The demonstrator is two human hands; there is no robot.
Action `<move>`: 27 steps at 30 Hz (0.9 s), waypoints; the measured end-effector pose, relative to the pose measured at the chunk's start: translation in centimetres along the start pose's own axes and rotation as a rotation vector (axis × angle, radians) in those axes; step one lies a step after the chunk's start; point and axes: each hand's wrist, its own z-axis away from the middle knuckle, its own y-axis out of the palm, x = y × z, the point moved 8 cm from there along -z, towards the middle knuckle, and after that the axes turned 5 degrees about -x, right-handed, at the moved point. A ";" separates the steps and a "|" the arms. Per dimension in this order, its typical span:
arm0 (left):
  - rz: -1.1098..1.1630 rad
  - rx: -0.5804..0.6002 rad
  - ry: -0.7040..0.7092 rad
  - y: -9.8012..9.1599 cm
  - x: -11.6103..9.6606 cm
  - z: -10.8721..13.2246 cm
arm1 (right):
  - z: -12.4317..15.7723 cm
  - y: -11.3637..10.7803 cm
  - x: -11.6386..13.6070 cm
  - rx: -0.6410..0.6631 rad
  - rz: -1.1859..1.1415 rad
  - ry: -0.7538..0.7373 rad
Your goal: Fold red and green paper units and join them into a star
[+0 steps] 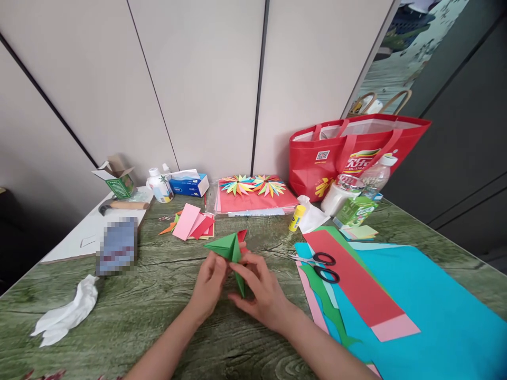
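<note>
Both hands meet over the table around a folded green paper piece (227, 245) with pointed ends. My left hand (209, 282) pinches its near left side between thumb and fingers. On the other side, my right hand (257, 285) has its fingers closed on the same green paper, whose lower point hangs down beside the thumb. A red folded paper tip (242, 235) shows just behind the green one; whether the two are joined I cannot tell. Scissors (322, 264) with black handles lie to the right on coloured paper.
Blue paper sheets (431, 295) and a red strip (352, 279) cover the right side. A yellow glue stick (297, 218), paper starbursts (253, 185), a red bag (317, 169) and pink cards (187, 221) stand or lie behind. Crumpled tissue (67, 311) lies left, below a hammer (124, 205).
</note>
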 end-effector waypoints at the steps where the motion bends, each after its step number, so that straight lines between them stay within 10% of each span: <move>1: 0.063 -0.028 -0.040 -0.1 0.1 -0.1 | 0.0 0.3 0.1 0.039 -0.010 -0.015; 9: 0.153 -0.292 -0.242 -2.5 1.5 -0.8 | 0.0 0.3 0.3 0.080 -0.139 -0.071; 27: -0.303 -0.022 -0.268 -0.5 1.3 -0.2 | 0.5 0.9 -4.5 -0.135 -0.791 0.738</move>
